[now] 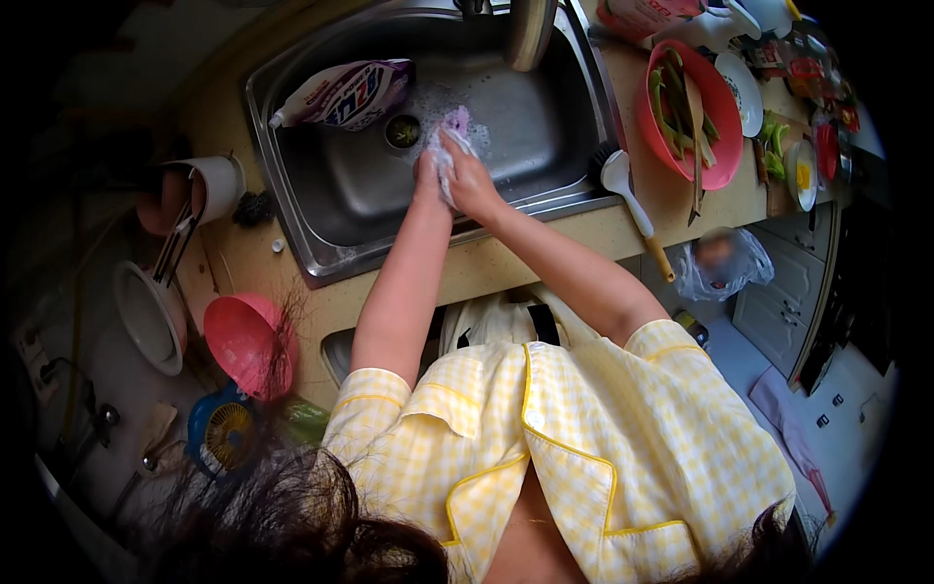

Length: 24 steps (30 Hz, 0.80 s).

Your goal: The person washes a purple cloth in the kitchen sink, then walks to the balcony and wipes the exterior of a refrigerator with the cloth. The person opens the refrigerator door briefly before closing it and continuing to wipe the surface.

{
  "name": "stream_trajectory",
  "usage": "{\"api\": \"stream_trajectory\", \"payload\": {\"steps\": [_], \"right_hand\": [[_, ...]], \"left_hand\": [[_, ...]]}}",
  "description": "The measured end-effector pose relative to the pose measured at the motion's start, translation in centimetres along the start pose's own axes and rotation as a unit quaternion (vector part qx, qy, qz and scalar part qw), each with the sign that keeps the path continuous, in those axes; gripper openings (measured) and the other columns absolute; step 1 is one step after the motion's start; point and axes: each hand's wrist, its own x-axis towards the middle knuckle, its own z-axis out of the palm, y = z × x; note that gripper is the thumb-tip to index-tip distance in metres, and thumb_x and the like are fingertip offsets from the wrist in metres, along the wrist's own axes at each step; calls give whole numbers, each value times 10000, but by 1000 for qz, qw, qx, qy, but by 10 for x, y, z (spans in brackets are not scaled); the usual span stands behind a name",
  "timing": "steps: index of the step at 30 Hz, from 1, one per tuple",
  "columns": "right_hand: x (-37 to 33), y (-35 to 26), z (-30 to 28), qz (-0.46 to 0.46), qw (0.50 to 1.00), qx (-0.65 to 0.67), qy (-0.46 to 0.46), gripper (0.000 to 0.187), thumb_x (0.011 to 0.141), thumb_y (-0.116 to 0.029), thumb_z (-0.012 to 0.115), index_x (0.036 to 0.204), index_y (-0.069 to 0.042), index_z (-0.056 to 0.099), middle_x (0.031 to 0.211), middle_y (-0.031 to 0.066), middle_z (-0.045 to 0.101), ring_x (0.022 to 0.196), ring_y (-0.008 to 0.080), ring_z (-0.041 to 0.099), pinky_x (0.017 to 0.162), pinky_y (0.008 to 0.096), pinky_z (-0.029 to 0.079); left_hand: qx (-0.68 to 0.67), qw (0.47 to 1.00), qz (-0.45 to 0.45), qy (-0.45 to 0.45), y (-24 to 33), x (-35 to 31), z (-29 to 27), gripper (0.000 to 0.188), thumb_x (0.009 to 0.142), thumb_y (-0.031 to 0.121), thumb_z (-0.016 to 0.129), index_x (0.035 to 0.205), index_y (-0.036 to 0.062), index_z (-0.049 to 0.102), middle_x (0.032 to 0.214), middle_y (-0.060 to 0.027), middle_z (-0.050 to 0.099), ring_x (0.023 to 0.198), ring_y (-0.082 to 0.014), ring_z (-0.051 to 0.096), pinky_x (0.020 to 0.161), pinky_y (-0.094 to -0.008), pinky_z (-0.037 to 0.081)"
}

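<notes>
Over the sink [365,238] my two hands meet around a wet, soapy cloth [457,125], white with a pink-lilac part at its far end. My left hand [426,173] presses against it from the left, its fingers mostly hidden. From the right, my right hand [469,177] is closed on the same cloth. Suds lie on the basin floor around it. Just left of the hands is the drain [402,131]. A white and purple bottle [350,94] lies on its side at the basin's far left.
The faucet [532,34] reaches over the far side. A long-handled brush [628,190] rests at the sink's right edge, beside a red basin [720,97] of green vegetable pieces with a knife [697,146]. Left stand a pink bowl [248,341] and a blue fan [224,428].
</notes>
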Motion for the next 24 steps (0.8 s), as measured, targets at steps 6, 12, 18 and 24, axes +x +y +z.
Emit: {"api": "stream_trajectory", "payload": {"steps": [6, 12, 18, 24], "right_hand": [[27, -6, -23, 137, 989, -54, -5, 511, 826, -126, 455, 1297, 38, 347, 1266, 301, 406, 1191, 429, 378, 1000, 423, 318], [17, 17, -3, 57, 997, -39, -25, 537, 825, -145, 511, 1297, 28, 325, 1349, 314, 279, 1260, 434, 275, 1024, 413, 291], [30, 32, 1, 169, 982, 37, 73, 468, 831, -252, 576, 1210, -9, 445, 1152, 283, 499, 1088, 415, 480, 890, 416, 412], [35, 36, -16, 169, 978, 116, 23, 342, 789, -232, 608, 1025, 7, 545, 896, 207, 623, 845, 366, 604, 741, 399, 474]], "left_hand": [[3, 999, -31, -33, -5, -20, 19, 407, 902, 231, 324, 1234, 27, 442, 1190, -145, 515, 1068, -300, 513, 951, -393, 403], [35, 999, -7, 16, 14, -16, 16, 382, 925, 242, 403, 1222, 3, 427, 1181, -131, 522, 1061, -278, 515, 923, -377, 415], [172, 981, 34, 78, 18, -26, 27, 387, 928, 297, 447, 1176, 0, 468, 1172, -120, 534, 1087, -254, 508, 953, -387, 396], [23, 999, 41, 4, 23, -2, -13, 304, 921, 217, 438, 1151, 25, 486, 1145, -126, 543, 1049, -261, 532, 942, -392, 414]]}}
